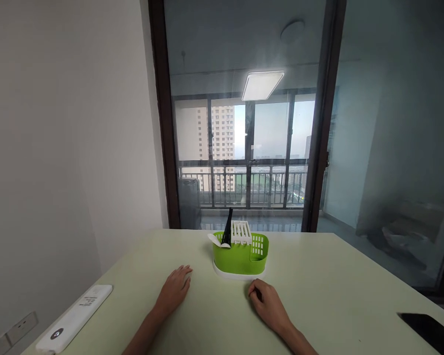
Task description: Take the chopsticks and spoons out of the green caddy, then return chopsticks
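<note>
A green utensil caddy [232,260] stands on a white base tray [240,277] at the middle of the table. Black chopsticks [227,230] lean upright inside it, beside white spoons [214,240] at its left end. A white slotted rack [241,231] sits across the caddy's top. My left hand [174,290] lies palm down on the table, left of the caddy, fingers stretched out and holding nothing. Just in front of the base tray, my right hand [265,301] rests on its side with the fingers curled in, and nothing shows in it.
On the pale green table [318,286], a long white device [76,318] lies at the left edge. A dark flat object [431,328] lies at the right edge. Beyond the table's far edge stands a glass sliding door [244,148] with a dark frame; a white wall [77,148] is at the left.
</note>
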Motion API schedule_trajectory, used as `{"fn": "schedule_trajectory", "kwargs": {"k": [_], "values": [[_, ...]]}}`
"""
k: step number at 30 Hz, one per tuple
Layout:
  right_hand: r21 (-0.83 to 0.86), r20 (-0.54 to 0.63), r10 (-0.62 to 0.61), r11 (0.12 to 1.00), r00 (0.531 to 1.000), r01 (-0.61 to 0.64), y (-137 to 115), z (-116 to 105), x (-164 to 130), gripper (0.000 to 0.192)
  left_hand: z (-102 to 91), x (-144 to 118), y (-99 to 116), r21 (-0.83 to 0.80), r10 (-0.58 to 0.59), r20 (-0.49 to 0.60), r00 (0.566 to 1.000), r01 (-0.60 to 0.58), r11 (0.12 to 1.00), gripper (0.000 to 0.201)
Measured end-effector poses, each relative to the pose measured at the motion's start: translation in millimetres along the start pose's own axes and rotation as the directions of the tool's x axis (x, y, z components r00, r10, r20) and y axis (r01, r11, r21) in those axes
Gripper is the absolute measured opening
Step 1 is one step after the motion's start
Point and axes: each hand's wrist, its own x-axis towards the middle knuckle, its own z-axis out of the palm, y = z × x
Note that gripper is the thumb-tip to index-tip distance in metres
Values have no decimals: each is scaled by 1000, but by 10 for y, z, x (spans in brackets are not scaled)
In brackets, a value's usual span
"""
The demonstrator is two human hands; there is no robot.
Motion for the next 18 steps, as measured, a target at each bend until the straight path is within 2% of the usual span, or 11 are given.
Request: {"fn": "schedule_trajectory", "kwargs": {"k": [3,6,10,13,18], "values": [[-16,9,3,1000,1000,-3,-16,5,5,23,-176,163,33,-185,-106,-16,994,102,978,34],[-28,22,-1,1000,1000,2,-18,13,14,24,-472,550,116,-383,-249,-19,968,223,896,34],[-28,31,1,1000,1000,-1,-10,11,25,24,-788,1218,361,-508,-207,23,978,190,840,55],[-24,35,6,1000,999,-5,-15,1,28,24,-859,1638,657,-582,-135,53,989,141,801,61],[-25,26,8,1000,1000,-8,-47,-7,33,24,-769,2102,1176,-574,-94,104,990,137,808,67]]}}
